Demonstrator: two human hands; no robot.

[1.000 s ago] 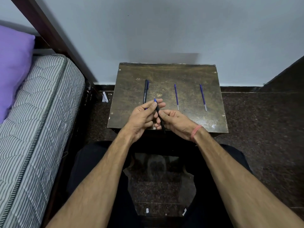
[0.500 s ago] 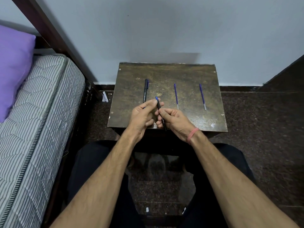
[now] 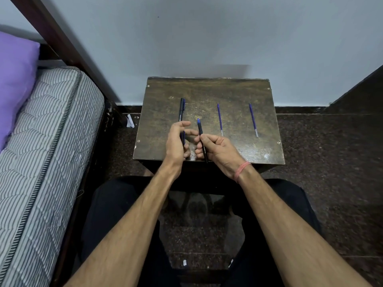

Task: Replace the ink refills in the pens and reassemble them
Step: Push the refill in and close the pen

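Observation:
My right hand (image 3: 219, 150) grips a black pen barrel (image 3: 201, 133) that points away from me, its blue end uppermost. My left hand (image 3: 176, 143) is just left of it, fingers curled around a short dark piece with blue on it (image 3: 182, 138), which looks like the pen's cap. The two hands are a small gap apart over the near edge of the dark wooden table (image 3: 238, 92). A second black pen (image 3: 181, 109) lies on the table beyond my left hand. Two blue refills (image 3: 219, 119) (image 3: 253, 120) lie side by side to the right.
A striped mattress (image 3: 47, 141) with a purple pillow (image 3: 14, 79) runs along the left. The table stands against a pale wall (image 3: 207, 38). A scrap of white paper (image 3: 130, 121) lies on the dark speckled floor (image 3: 331, 152) by the table's left side. My legs are under the near edge.
My hands were together on the pen; now they have drawn apart. The left hand has come away to the left with the short dark piece, and the right keeps the barrel.

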